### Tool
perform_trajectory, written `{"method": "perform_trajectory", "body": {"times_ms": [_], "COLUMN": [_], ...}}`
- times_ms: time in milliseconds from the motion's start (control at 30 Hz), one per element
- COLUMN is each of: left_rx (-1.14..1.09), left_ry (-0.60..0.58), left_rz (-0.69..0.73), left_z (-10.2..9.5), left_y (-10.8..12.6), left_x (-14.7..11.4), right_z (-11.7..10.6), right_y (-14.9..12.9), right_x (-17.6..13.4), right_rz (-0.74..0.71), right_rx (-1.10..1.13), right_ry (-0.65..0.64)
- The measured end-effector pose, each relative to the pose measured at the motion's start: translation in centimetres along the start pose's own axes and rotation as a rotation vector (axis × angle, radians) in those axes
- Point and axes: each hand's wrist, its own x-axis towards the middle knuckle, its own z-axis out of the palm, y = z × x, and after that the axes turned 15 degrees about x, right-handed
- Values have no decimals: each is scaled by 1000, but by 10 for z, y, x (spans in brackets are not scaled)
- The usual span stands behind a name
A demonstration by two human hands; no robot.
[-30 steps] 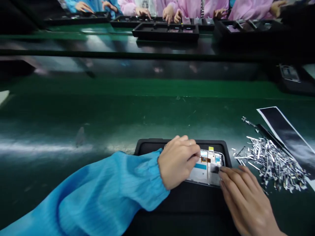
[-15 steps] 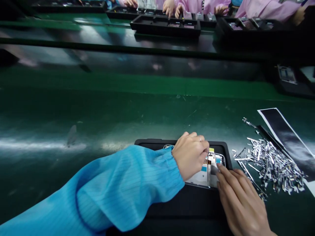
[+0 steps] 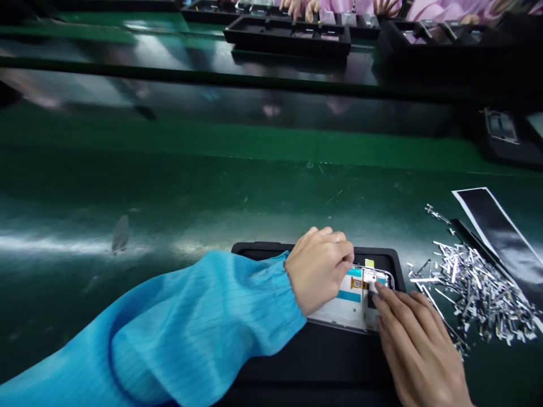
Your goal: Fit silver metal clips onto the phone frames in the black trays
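A phone frame [image 3: 335, 315] with a pale inner plate, blue strips and a small orange flex cable lies in a black tray [image 3: 275, 362]. Over its left part is my left hand [image 3: 320, 271], fingers curled together in a pinch; anything inside them is hidden from view. A blue sleeve covers that wrist. My right hand [image 3: 419, 339] lies with stretched fingers on the right end of the frame, fingertips touching it. A yellow tab [image 3: 369, 263] sticks up at the frame's top edge.
Right of the tray is a heap of small silvery metal strips [image 3: 483, 288], beside a black sheet with white border [image 3: 500, 226]. Another phone frame [image 3: 501, 125] sits far right on a dark tray. Across the green bench stand black trays [image 3: 288, 42], with co-workers' hands [image 3: 311, 8] behind.
My left hand has shifted slightly left, uncovering more of the blue strips and orange flex cable. My right hand stays on the frame's right end. The view has tilted slightly.
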Motion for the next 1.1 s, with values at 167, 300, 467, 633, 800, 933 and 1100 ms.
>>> {"method": "perform_trajectory", "body": {"times_ms": [167, 300, 467, 633, 800, 933, 1100], "left_rx": [22, 22, 61, 104, 120, 121, 151], "left_ry": [8, 30, 89, 167, 222, 251, 299], "left_rz": [24, 52, 119, 126, 138, 147, 208], "left_z": [7, 10, 17, 23, 25, 27, 30], "left_y": [3, 4, 9, 13, 12, 12, 11], "left_x": [2, 4, 7, 7, 7, 7, 7], "right_z": [1, 2, 2, 4, 10, 12, 11], "right_y": [0, 1, -2, -1, -2, -3, -3], "right_x": [6, 6, 7, 7, 9, 9, 7], "right_rz": [-9, -5, 20, 11, 40, 48, 44], "right_rx": [-16, -27, 1, -18, -44, -51, -51], "right_ry": [-5, 17, 41, 28, 77, 91, 99]}}
